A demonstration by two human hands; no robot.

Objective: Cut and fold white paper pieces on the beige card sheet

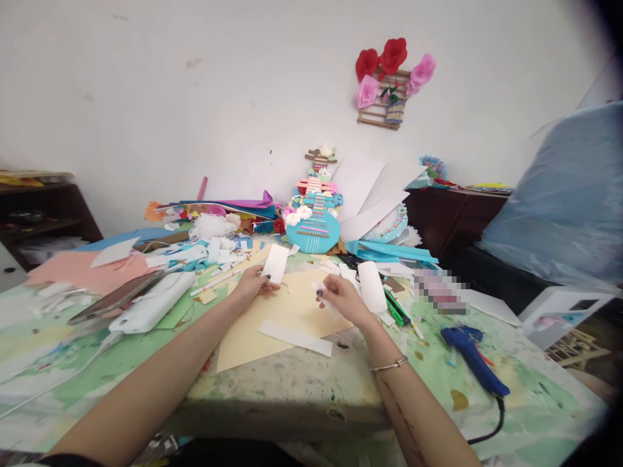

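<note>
My left hand (256, 284) pinches the lower edge of a small white paper rectangle (276, 263), held upright above a cream sheet (243, 337). Across from it, my right hand (341, 297) has its fingers closed on a small white paper piece (333, 307), partly hidden by the fingers and blurred. A white paper strip (296, 338) lies in front, over the cream sheet and the bare table. Just right of my right hand stands a curled white paper (372, 287), with a green cutter (396, 306) beside it.
A blue glue gun (474, 360) with a black cord lies at the right. A white power bank (153, 303) and a phone (114, 297) lie at the left. Paper scraps surround a turquoise guitar-shaped craft (313, 232) by the wall. A blue plastic bag (564, 188) bulges at far right.
</note>
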